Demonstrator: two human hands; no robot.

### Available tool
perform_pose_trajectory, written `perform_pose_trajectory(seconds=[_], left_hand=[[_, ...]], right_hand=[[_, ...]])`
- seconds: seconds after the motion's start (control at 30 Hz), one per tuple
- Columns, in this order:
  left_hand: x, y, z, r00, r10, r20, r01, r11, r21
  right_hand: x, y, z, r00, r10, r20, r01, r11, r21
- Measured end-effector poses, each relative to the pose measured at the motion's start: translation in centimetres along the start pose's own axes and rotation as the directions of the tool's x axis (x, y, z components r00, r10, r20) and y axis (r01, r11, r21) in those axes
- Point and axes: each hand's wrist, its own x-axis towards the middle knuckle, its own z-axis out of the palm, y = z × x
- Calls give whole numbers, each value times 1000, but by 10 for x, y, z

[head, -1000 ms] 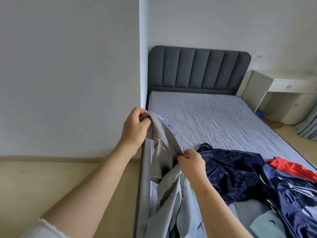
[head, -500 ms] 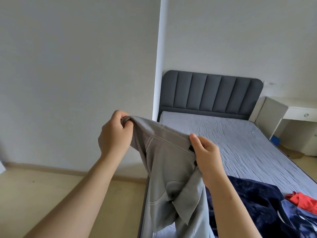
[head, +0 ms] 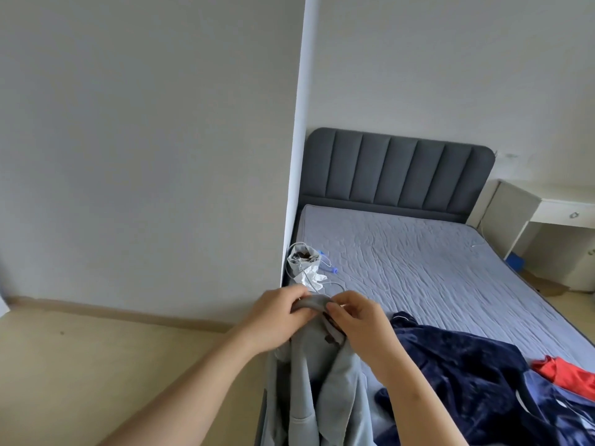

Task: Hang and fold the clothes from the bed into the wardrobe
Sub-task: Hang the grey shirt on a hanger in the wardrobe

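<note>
I hold a grey pair of trousers point(head: 325, 387) up by the waistband over the bed's left edge. My left hand point(head: 277, 317) and my right hand point(head: 357, 320) both pinch the bunched waistband, close together, and the legs hang down out of the frame. A dark blue velvety garment point(head: 457, 381) lies on the bed point(head: 418, 259) to the right of my right arm. Beyond it, at the right edge, lie a red garment point(head: 566, 373) and a blue striped one point(head: 560, 410). No wardrobe is in view.
A grey padded headboard point(head: 396, 172) stands at the far end of the bed. A crumpled white bag with wire hangers point(head: 306, 262) sits at the bed's left edge by the wall corner. A white desk point(head: 553, 207) stands to the right. Beige floor point(head: 96, 365) lies to the left.
My hands have come together, bunching the waistband that was stretched wide between them. They have dropped lower, and the view has tilted so the bag with hangers shows.
</note>
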Motion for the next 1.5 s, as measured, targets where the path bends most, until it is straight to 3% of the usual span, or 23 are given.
perform_pose_trajectory(seconds=[0.07,0.17,0.4,0.6,0.8,0.93,1.13,1.23,1.37,1.5], left_hand=[[0,4,-1,994,10,-110,-15,999,-48],[0,14,-1,987,53,-151,-68,993,-95],[4,20,-20,936,-6,-352,-54,986,-160],[16,24,-44,881,-42,-470,-13,994,-112],[42,48,-99,777,54,-627,-27,998,52],[52,65,-141,701,163,-695,-15,977,214],[53,89,-187,687,306,-659,-30,918,395],[55,109,-211,595,382,-707,-49,895,443],[56,131,-249,474,439,-763,2,866,499],[54,137,-278,502,471,-725,116,794,597]], right_hand=[[-2,2,0,999,19,-49,-24,994,-102],[-5,4,3,985,32,-170,-76,964,-256],[-15,9,9,934,61,-353,-140,969,-203],[7,-14,5,949,-57,-309,-21,970,-243],[49,-77,-13,947,-131,-293,147,989,32],[64,-129,-39,962,-241,-126,258,955,148],[78,-182,-77,829,-557,-59,527,811,-256],[83,-207,-78,758,-645,-95,607,751,-258],[89,-251,-75,690,-723,-22,690,668,-279],[98,-289,-71,656,-749,96,670,519,-531]])
